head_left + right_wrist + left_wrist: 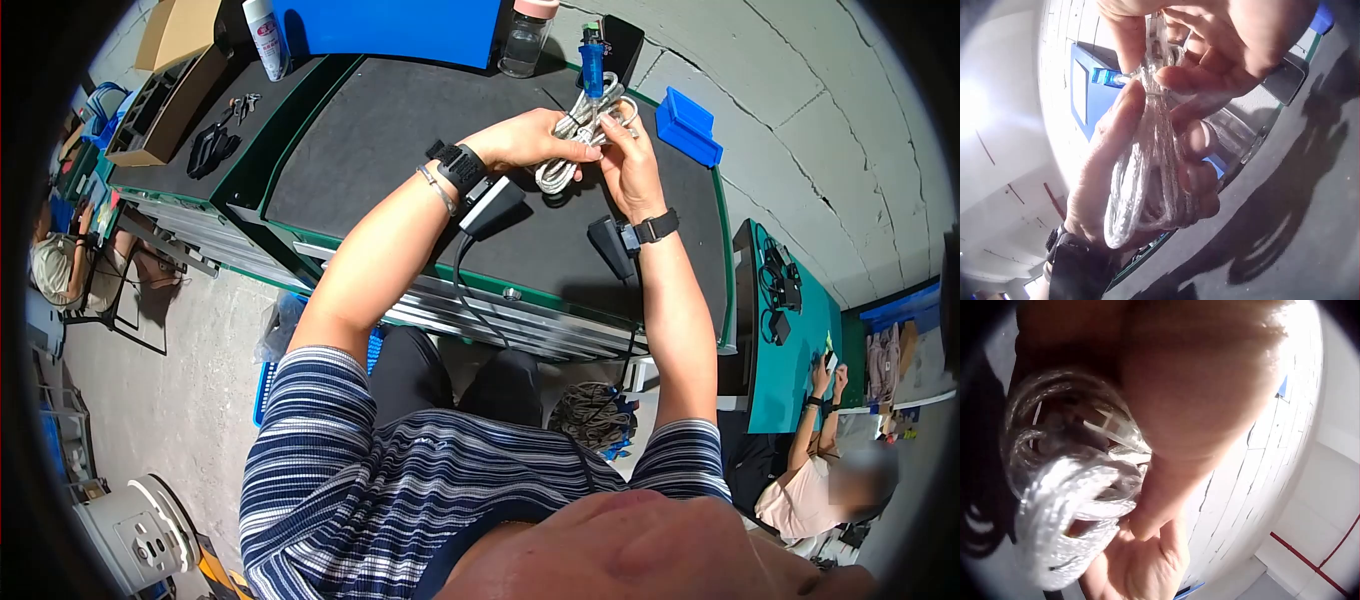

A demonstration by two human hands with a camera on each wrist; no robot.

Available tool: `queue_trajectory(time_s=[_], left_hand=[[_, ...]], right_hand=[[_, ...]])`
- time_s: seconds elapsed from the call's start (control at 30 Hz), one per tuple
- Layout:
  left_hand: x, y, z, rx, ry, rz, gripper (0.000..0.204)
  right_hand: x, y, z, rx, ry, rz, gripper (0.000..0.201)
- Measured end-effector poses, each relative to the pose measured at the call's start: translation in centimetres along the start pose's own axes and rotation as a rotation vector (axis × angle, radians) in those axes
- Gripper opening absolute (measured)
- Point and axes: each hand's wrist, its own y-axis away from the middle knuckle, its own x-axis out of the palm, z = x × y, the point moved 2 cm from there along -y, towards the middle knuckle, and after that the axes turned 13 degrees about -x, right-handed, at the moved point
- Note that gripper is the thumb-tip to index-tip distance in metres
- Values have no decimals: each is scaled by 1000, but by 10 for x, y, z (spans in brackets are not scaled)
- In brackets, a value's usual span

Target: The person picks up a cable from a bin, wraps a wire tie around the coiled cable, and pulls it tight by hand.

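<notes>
Both hands hold a coiled, clear-silver braided cable [556, 177] above the dark mat of the workbench. My left hand [530, 140] grips the bundle from the left; in the right wrist view its fingers wrap round the loops [1125, 200]. My right hand [632, 165] pinches the cable's upper end, thumb and fingertips close to the left thumb. A blue connector [592, 70] stands out above the coil. In the left wrist view the loops [1066, 519] hang beside the left thumb, with the right hand [1141, 565] behind them.
On the bench [370, 130] stand a blue panel [400, 28], a lidded glass jar [522, 45], blue bins [688, 125] and a spray can [266, 40]. A cardboard box [165, 110] is at the left. More bundled cables [593, 418] lie below the bench. Two people sit at other tables.
</notes>
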Motion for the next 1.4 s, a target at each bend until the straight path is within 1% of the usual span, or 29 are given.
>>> queue_trajectory(time_s=[0.03,0.1,0.13,0.2,0.23,0.3,0.33,0.37,0.43,0.47,0.5,0.57,0.6,0.73,0.8,0.9,0.93,0.97,1.03,1.07,1.1,1.17,1.23,1.3,1.33,1.37,1.4], left_hand=[[0,-3,3,0,1,-1,35],[-3,-8,7,96,-132,-152,40],[-5,-11,9,92,-126,-155,40],[-6,-5,5,21,-441,-361,46],[-4,-2,3,8,-478,-400,49],[-1,-1,3,3,-440,-293,49],[1,-1,6,-127,-225,-129,49],[4,-4,9,-44,-57,4,51],[3,-16,13,-83,300,65,53],[7,-8,4,-57,356,83,56],[7,-2,0,-55,357,82,56],[6,5,-4,-66,330,143,55],[7,1,-1,-80,326,104,55],[3,-2,4,-82,357,94,55],[2,3,0,-71,338,100,54],[5,0,0,-67,401,94,52],[6,-5,2,-21,422,106,51],[8,-7,1,-5,443,135,49],[8,-6,5,-41,171,161,45],[11,-1,2,-48,195,150,39],[11,-1,3,-49,196,149,39],[7,-5,7,-112,293,134,36],[4,-11,11,-102,302,108,34],[4,-12,12,-112,342,130,32],[5,-12,12,-96,422,132,30],[4,-13,13,-99,422,131,30],[1,-15,14,-101,428,99,29]], right_hand=[[-1,0,1,35,-37,3,25],[-2,0,0,77,-75,8,24],[-3,-1,-2,108,-69,6,24],[-8,-1,-10,168,-56,4,25],[-11,-2,-15,192,-49,7,26],[-10,-1,-19,163,-25,-25,23],[-10,-1,-19,184,-45,-64,22],[-16,-3,-20,202,-34,-63,20],[-23,-4,-21,222,-105,-87,20],[-15,-3,-14,215,-130,-133,21],[-16,-4,-14,215,-129,-130,21],[-20,-5,-15,252,-224,-110,22],[-21,-6,-16,242,-236,-96,22],[-21,-5,-17,256,-291,-74,26],[-14,-4,-9,183,-389,-51,32],[-12,-5,-6,136,-359,-29,36],[-14,-4,-7,134,-291,-6,40],[-3,-2,-1,129,-212,-21,35],[-19,-4,-16,106,-29,21,28],[0,0,-6,94,31,-3,23],[-3,-1,-9,95,30,-3,23],[-10,-2,-16,87,74,62,27],[-12,-2,-16,102,92,62,29],[-6,-5,-11,52,178,10,36],[-3,-3,-9,-17,268,-139,40],[-6,-4,-11,-15,266,-139,40],[-10,-5,-9,-231,498,-131,43]])
